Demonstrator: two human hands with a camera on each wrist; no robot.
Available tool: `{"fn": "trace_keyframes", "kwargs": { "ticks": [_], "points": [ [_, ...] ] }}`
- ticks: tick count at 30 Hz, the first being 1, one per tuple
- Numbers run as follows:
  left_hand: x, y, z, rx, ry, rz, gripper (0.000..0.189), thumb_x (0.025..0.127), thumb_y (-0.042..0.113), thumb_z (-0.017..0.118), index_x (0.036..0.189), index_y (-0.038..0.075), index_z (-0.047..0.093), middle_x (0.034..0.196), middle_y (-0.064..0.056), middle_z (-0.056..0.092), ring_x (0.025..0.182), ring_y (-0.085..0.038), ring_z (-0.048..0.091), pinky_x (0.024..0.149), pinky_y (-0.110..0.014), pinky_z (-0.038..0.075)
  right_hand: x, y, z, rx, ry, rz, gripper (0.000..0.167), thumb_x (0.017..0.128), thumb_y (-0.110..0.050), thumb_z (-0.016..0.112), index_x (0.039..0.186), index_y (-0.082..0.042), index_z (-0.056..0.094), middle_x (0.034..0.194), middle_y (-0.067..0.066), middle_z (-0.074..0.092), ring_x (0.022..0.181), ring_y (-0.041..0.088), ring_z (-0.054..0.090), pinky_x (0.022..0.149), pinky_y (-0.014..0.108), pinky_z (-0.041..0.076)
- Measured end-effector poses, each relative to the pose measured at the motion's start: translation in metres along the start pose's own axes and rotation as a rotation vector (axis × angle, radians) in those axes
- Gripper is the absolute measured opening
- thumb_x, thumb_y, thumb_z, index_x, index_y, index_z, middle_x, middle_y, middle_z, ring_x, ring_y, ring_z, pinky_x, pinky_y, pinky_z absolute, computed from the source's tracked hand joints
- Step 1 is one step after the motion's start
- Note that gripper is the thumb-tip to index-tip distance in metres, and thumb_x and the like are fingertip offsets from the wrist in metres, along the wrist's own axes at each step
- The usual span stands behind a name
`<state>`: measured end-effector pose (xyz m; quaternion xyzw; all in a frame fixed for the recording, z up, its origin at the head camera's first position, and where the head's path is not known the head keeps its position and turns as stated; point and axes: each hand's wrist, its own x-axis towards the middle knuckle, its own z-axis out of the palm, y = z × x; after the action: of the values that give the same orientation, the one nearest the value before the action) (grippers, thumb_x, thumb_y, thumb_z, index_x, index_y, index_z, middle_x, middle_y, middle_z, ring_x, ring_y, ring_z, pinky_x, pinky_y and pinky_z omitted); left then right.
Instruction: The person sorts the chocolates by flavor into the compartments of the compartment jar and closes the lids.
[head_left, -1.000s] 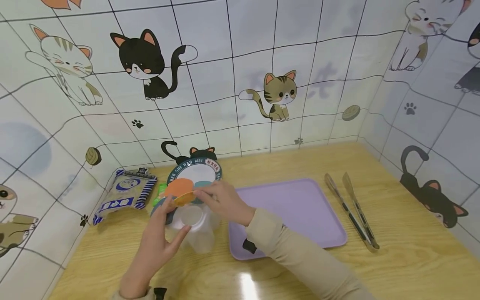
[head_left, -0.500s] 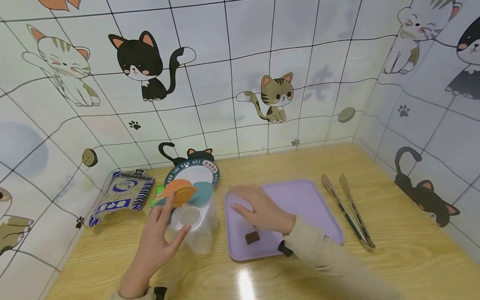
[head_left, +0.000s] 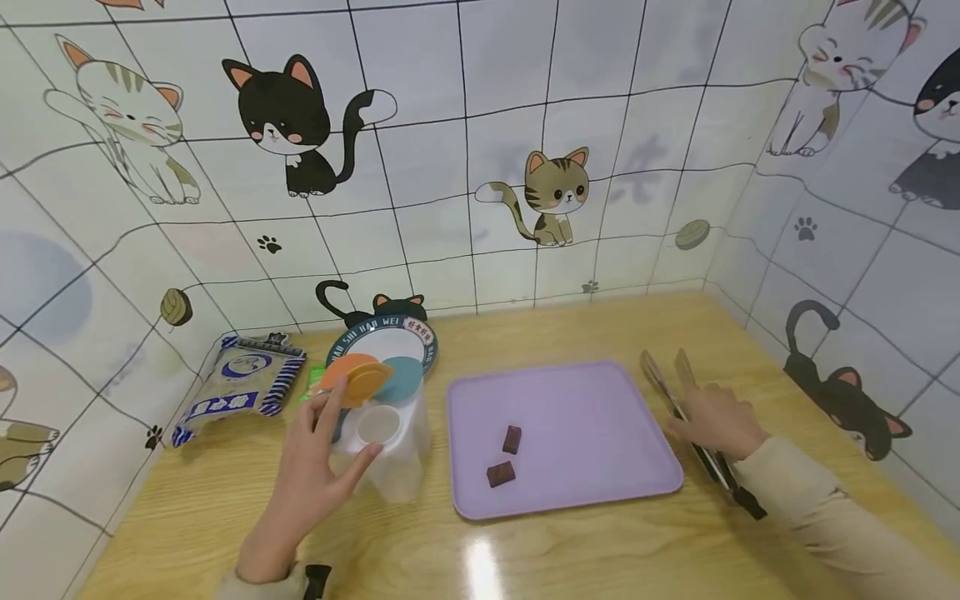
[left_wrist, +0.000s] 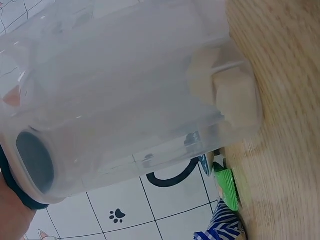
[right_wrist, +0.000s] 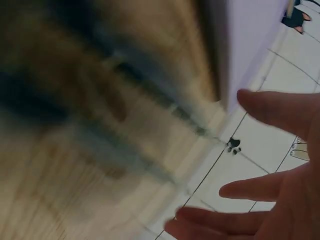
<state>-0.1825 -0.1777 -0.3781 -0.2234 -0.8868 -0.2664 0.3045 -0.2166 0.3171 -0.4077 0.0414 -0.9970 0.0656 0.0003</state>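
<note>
My left hand (head_left: 303,479) holds the top of a translucent plastic storage canister (head_left: 397,477), thumb at the near rim and fingers by the raised orange lid (head_left: 367,382). A teal lid (head_left: 405,379) also stands up, and one round opening shows uncovered. Through the canister's wall, pale beige blocks (left_wrist: 235,95) lie at the bottom in the left wrist view. At the right, my right hand (head_left: 720,421) is over metal tongs (head_left: 655,373), covering their middle. Its fingers are spread apart in the right wrist view, where the tongs blur.
Two small dark brown blocks (head_left: 501,474) lie on a purple tray (head_left: 585,425) between the hands. Behind the canister stands a plate (head_left: 429,333) with a dark green rim. A clipped blue-and-white bag (head_left: 243,379) and a green packet (head_left: 313,382) are at the left.
My right hand has left the orange lid, passed across the tray and reached the tongs, uncovering both brown blocks. My left hand stays at the canister.
</note>
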Motion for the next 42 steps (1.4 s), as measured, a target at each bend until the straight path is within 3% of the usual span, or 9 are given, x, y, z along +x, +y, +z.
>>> {"fn": "trace_keyframes", "kwargs": {
  "ticks": [2, 5, 6, 9, 14, 22, 27, 33, 42],
  "points": [
    [0.0, 0.0, -0.002, -0.008, -0.008, -0.024, 0.089, 0.068, 0.029, 0.075, 0.14, 0.012, 0.026, 0.113, -0.019, 0.044, 0.097, -0.026, 0.043, 0.078, -0.039, 0.03, -0.007, 0.009, 0.003, 0.031, -0.088, 0.015, 0.081, 0.077, -0.038, 0.062, 0.133, 0.008, 0.025, 0.07, 0.014, 0.057, 0.055, 0.022, 0.05, 0.042, 0.033, 0.034],
    [0.0, -0.001, -0.003, -0.011, -0.018, -0.046, 0.093, 0.064, 0.025, 0.077, 0.141, 0.014, 0.026, 0.113, -0.019, 0.044, 0.098, -0.027, 0.042, 0.079, -0.04, 0.03, -0.015, 0.015, 0.007, 0.077, -0.144, 0.003, 0.044, 0.078, -0.031, 0.062, 0.097, 0.007, 0.05, 0.058, 0.003, 0.046, 0.048, 0.013, 0.041, 0.041, 0.027, 0.031],
    [0.0, -0.001, -0.003, -0.013, -0.018, -0.044, 0.092, 0.064, 0.025, 0.077, 0.14, 0.014, 0.026, 0.113, -0.019, 0.044, 0.098, -0.027, 0.042, 0.079, -0.04, 0.029, -0.017, 0.016, 0.008, 0.094, -0.15, 0.0, 0.033, 0.078, -0.028, 0.061, 0.082, 0.003, 0.05, 0.056, 0.001, 0.043, 0.046, 0.011, 0.039, 0.041, 0.025, 0.03],
    [0.0, 0.0, -0.003, -0.015, -0.016, -0.025, 0.089, 0.067, 0.03, 0.075, 0.14, 0.013, 0.026, 0.111, -0.019, 0.045, 0.096, -0.026, 0.042, 0.077, -0.038, 0.029, -0.021, 0.019, 0.009, 0.131, -0.11, 0.004, 0.023, 0.078, -0.02, 0.057, 0.066, -0.006, 0.044, 0.053, -0.001, 0.037, 0.044, 0.01, 0.035, 0.04, 0.023, 0.028],
    [0.001, 0.001, -0.002, -0.015, -0.002, -0.001, 0.087, 0.07, 0.036, 0.072, 0.14, 0.011, 0.027, 0.107, -0.016, 0.049, 0.096, -0.026, 0.042, 0.077, -0.038, 0.029, -0.02, 0.018, 0.003, 0.211, -0.038, 0.023, 0.023, 0.082, -0.017, 0.049, 0.083, 0.005, 0.043, 0.054, 0.001, 0.039, 0.042, 0.01, 0.035, 0.038, 0.024, 0.029],
    [0.0, 0.001, -0.003, -0.011, 0.011, 0.009, 0.085, 0.072, 0.039, 0.07, 0.14, 0.011, 0.028, 0.105, -0.016, 0.049, 0.093, -0.024, 0.042, 0.076, -0.037, 0.029, -0.031, -0.04, -0.02, 0.1, 0.126, -0.187, 0.042, 0.079, -0.022, 0.063, 0.108, 0.007, 0.054, 0.054, -0.007, 0.045, 0.043, 0.003, 0.035, 0.039, 0.02, 0.028],
    [0.001, 0.002, -0.002, -0.014, 0.013, 0.038, 0.083, 0.074, 0.043, 0.067, 0.139, 0.009, 0.028, 0.105, -0.015, 0.05, 0.092, -0.022, 0.042, 0.074, -0.035, 0.028, -0.043, -0.074, -0.017, 0.161, 0.052, -0.351, 0.048, 0.08, -0.03, 0.062, 0.115, 0.002, 0.057, 0.051, -0.013, 0.038, 0.041, -0.004, 0.025, 0.039, 0.015, 0.024],
    [0.002, 0.001, -0.001, -0.01, 0.023, 0.039, 0.082, 0.075, 0.045, 0.065, 0.139, 0.01, 0.028, 0.105, -0.014, 0.05, 0.092, -0.023, 0.042, 0.075, -0.036, 0.028, -0.043, -0.089, -0.005, 0.229, -0.023, -0.491, 0.041, 0.083, -0.027, 0.06, 0.114, 0.0, 0.059, 0.047, -0.016, 0.037, 0.04, -0.006, 0.022, 0.039, 0.013, 0.024],
    [0.002, 0.001, -0.001, 0.005, 0.029, 0.046, 0.08, 0.077, 0.05, 0.06, 0.139, 0.01, 0.029, 0.103, -0.013, 0.051, 0.09, -0.022, 0.043, 0.075, -0.038, 0.029, -0.038, -0.088, 0.01, 0.417, -0.084, -0.535, 0.041, 0.083, -0.021, 0.06, 0.115, 0.006, 0.056, 0.038, -0.013, 0.036, 0.034, -0.011, 0.015, 0.034, 0.007, 0.02]
  ]
}}
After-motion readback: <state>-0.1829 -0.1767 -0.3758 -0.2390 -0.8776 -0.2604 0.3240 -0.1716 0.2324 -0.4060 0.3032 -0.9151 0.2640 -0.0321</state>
